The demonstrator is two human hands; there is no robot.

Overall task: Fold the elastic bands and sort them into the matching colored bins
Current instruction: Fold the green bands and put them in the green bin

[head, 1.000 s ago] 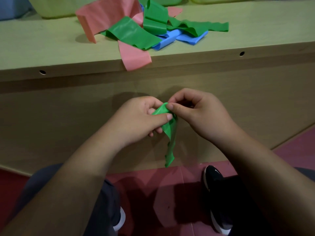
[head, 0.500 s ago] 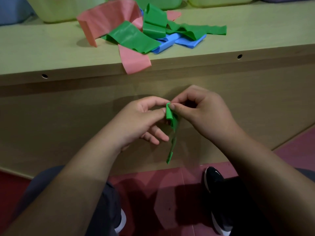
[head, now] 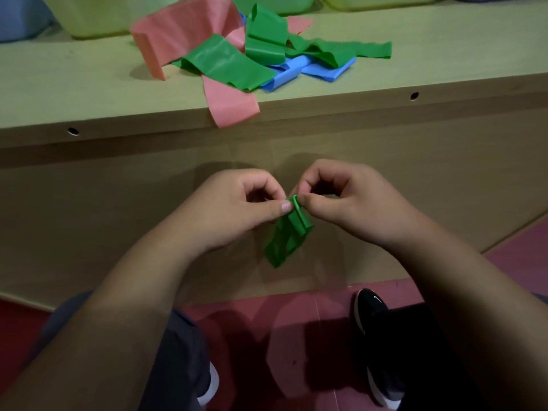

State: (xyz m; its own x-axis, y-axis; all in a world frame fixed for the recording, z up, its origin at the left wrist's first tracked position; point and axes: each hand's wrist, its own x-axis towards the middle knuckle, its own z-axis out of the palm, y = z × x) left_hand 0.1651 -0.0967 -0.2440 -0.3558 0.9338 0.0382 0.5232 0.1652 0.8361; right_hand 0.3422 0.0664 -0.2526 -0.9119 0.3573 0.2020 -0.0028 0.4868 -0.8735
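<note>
A folded green elastic band [head: 289,232] hangs in front of the table's wooden side, below the tabletop. My left hand [head: 237,209] pinches its top fold from the left with thumb and fingers. My right hand [head: 350,203] pinches the same top edge from the right. The band's lower end dangles free. On the table [head: 74,93] lies a loose pile: pink bands [head: 184,34], green bands [head: 228,63] and blue bands [head: 296,71] tangled together. One pink end hangs over the table's front edge.
Bins line the table's far edge: a blue bin [head: 20,19] at left, a yellow-green bin [head: 95,13], a green bin [head: 278,2] and another yellow-green bin [head: 379,0]. My legs and black shoes [head: 373,336] stand on the red floor below.
The hanging green band has been folded up shorter and turned flat toward me. Both hands stayed together at its top, drifting slightly lower in view.
</note>
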